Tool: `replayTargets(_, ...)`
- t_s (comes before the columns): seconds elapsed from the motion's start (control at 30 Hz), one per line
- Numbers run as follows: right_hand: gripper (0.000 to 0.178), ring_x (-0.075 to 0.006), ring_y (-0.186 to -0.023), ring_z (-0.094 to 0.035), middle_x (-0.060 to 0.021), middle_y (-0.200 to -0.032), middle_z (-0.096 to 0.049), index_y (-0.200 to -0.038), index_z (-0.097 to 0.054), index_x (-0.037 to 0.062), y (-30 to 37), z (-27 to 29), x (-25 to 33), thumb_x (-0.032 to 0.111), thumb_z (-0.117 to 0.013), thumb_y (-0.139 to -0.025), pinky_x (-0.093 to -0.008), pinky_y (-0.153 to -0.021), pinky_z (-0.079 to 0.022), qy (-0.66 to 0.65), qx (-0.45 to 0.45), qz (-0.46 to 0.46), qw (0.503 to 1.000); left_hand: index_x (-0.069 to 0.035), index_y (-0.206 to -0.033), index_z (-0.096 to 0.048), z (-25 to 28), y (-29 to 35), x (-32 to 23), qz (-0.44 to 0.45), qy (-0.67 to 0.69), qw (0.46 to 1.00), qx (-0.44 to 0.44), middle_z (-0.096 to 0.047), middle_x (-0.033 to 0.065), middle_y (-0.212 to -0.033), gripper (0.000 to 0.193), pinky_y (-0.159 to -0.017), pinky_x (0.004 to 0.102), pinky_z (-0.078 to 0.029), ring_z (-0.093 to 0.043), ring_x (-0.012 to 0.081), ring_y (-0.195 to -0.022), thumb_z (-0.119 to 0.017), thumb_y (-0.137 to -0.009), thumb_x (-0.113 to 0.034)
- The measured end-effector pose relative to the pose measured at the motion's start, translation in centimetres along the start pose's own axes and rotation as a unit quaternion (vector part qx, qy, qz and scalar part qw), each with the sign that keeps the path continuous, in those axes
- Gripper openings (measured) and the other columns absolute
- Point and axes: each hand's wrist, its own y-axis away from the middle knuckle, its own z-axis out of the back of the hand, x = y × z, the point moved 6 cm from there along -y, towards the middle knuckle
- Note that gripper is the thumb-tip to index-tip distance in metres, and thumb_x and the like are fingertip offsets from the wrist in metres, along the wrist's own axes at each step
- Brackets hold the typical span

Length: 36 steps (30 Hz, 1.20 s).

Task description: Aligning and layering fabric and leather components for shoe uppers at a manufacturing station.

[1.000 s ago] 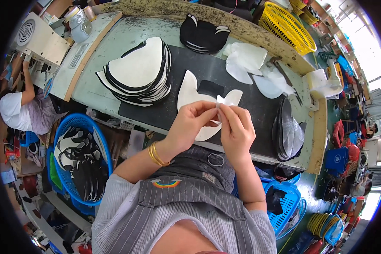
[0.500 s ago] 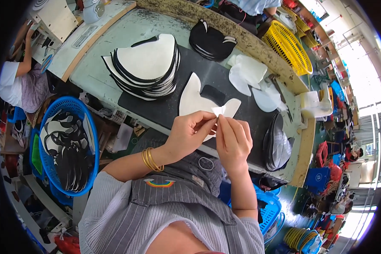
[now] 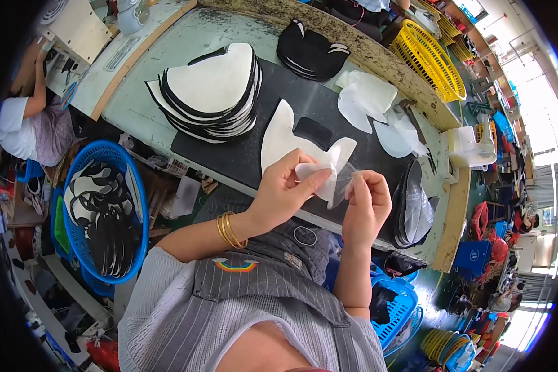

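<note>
Between thumb and fingers, my left hand [image 3: 289, 190] pinches a small white piece [image 3: 333, 180] with a curved outline. My right hand [image 3: 366, 206], closed in a pinch, holds the edge of a thin see-through film [image 3: 348, 177] that spreads from the white piece. Both hands are above the table's near edge. Just beyond them a white curved-edged cut panel [image 3: 284, 137] lies on the black mat [image 3: 245, 162], partly hidden by my left hand. A small dark rectangle [image 3: 314, 132] rests beside that panel.
A stack of white and black panels [image 3: 212, 84] stands left on the table, black panels [image 3: 310, 53] behind. To the right are translucent sheets [image 3: 369, 93], a hammer-like tool [image 3: 413, 121] and a dark stack [image 3: 409, 208]. A blue basket of cut pieces [image 3: 144, 232] stands lower left.
My hands have moved apart, the right one going rightward. The small white piece between them now shows more fully, with see-through film stretched out from it.
</note>
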Motion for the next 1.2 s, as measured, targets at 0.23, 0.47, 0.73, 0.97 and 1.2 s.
replayTargets(0.23,0.009,-0.0075,-0.061,-0.048,-0.0029,-0.071,-0.054,-0.094,-0.053,0.0004,2.4,1.5,-2.0,0.004,-0.06,-0.089,-0.0224,-0.055,-0.041,0.19,-0.079,0.027,0.978,-0.005,-0.083,-0.05,0.0,2.3,0.0,-0.03,-0.181,0.982,0.041,-0.057,0.0014,-0.066,0.015,-0.042,0.0191,-0.038,-0.052,0.0034,-0.05,-0.06,-0.091,-0.011)
replayTargets(0.47,0.011,-0.0319,-0.063,-0.058,-0.0159,-0.074,-0.06,-0.093,-0.055,0.0013,10.4,11.0,-5.3,0.003,-0.062,-0.084,-0.039,-0.056,-0.046,0.526,-0.012,0.079,0.847,-0.007,-0.076,-0.045,6.7,5.6,1.3,0.219,0.057,0.973,0.05,-0.051,0.0007,-0.058,0.017,-0.038,0.0203,-0.037,-0.044,0.0049,-0.042,-0.058,-0.088,-0.006)
replayTargets(0.73,0.066,-0.031,-0.094,-0.061,-0.0174,-0.109,-0.059,-0.119,-0.051,-0.0018,7.1,-1.2,-0.3,0.036,-0.078,-0.072,-0.0374,-0.08,-0.049,0.269,0.282,-0.04,0.92,-0.004,-0.091,-0.057,1.6,4.4,1.0,0.142,-0.151,0.949,0.236,-0.061,0.0025,-0.075,0.018,-0.06,0.0223,-0.044,-0.057,0.0083,-0.066,-0.066,-0.086,-0.018)
replayTargets(0.97,0.016,-0.0112,-0.076,-0.062,-0.004,-0.082,-0.065,-0.1,-0.061,0.0003,5.3,-1.4,-4.4,0.0,-0.06,-0.084,-0.0244,-0.067,-0.049,0.083,0.175,-0.171,0.966,-0.004,-0.095,-0.06,3.8,1.6,2.6,0.147,-0.079,0.95,0.265,-0.063,0.004,-0.097,0.029,-0.081,0.0258,-0.046,-0.059,0.0106,-0.086,-0.076,-0.078,-0.022)
replayTargets(1.2,0.019,-0.0109,-0.074,-0.062,-0.0075,-0.089,-0.066,-0.103,-0.061,-0.0037,2.4,0.0,-7.7,0.007,-0.063,-0.088,-0.0229,-0.061,-0.051,-0.024,0.057,-0.253,0.965,-0.003,-0.096,-0.057,7.8,-0.5,3.1,0.245,-0.031,0.964,0.097,-0.062,0.0012,-0.089,0.019,-0.075,0.0221,-0.049,-0.059,0.007,-0.085,-0.07,-0.084,-0.01)
